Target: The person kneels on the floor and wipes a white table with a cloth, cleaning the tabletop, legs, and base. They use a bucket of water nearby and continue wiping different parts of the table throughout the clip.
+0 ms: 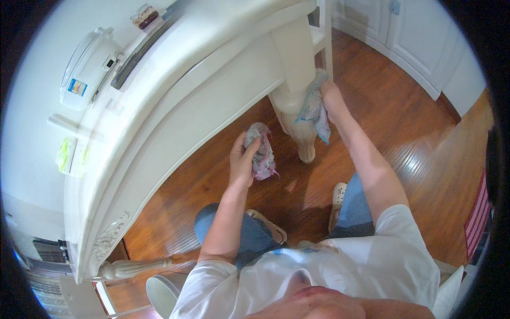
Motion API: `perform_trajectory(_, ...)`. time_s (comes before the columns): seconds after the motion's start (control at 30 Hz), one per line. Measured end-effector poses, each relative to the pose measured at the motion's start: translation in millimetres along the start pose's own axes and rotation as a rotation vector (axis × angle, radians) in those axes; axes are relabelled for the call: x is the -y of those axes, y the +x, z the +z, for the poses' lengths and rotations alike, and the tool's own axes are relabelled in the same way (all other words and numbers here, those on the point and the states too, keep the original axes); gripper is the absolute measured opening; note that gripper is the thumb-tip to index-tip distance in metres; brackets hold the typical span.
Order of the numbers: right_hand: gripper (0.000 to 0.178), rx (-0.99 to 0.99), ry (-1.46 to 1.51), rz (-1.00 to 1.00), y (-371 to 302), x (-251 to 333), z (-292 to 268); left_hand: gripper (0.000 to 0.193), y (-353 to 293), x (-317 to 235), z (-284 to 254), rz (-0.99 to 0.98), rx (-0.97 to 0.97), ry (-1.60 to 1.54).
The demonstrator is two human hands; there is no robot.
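Note:
My left hand [243, 159] is closed round a bunched grey cloth with a pink edge [261, 151], held above the floor beside the table. With my right arm stretched forward, my right hand [332, 100] presses a grey cloth with a blue edge [314, 109] against the upper part of a cream carved table leg [303, 137]. Part of that cloth hangs down beside the leg. My right fingers are partly hidden behind the cloth. The leg stands under the corner of a large cream table [223, 87] with a curved, moulded edge.
On the tabletop are a white box-like appliance [87, 69], a long dark bar [143, 50] and a small clear container [144, 17]. White cabinets [419, 40] line the far right. Brown wooden floor [372, 69] lies below. A white bin [163, 293] stands near another table leg [135, 268].

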State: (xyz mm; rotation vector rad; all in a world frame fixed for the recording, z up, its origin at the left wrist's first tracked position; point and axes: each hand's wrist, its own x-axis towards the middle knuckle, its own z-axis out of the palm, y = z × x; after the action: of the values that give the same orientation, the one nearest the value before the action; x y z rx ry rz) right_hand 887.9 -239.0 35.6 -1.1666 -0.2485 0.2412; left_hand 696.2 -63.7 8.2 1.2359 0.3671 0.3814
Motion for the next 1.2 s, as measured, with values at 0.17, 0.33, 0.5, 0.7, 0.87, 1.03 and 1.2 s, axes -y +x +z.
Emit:
perform_trajectory(0.17,0.04,-0.023,-0.401,-0.341,-21.9,5.0,-0.7,0.032,0.0,-0.9,7.0,0.018,0.007,-0.003)
perform_trajectory(0.33,0.046,-0.035,-0.61,-0.614,-49.7,7.1,5.7,0.029,1.7,4.7,10.4,0.031,0.023,0.014)
perform_trajectory(0.5,0.053,-0.021,-0.607,-0.708,-76.8,1.7,12.6,0.036,1.8,7.9,13.0,0.015,0.01,0.027)
perform_trajectory(0.7,0.048,-0.053,-0.608,-0.736,-58.5,3.6,9.4,0.032,2.3,6.0,13.0,-0.01,0.049,0.022)
perform_trajectory(0.87,0.036,-0.088,-0.629,-0.523,-14.8,13.9,-0.9,0.031,-0.5,4.9,8.9,-0.03,0.052,0.006)
perform_trajectory(1.03,0.037,0.037,-0.404,-0.336,18.2,7.1,-6.5,0.036,-0.2,4.6,2.1,-0.049,-0.003,0.029)
perform_trajectory(1.2,0.04,-0.029,-0.402,-0.345,1.8,-3.2,4.2,0.039,3.5,6.5,-2.2,-0.061,0.015,0.006)
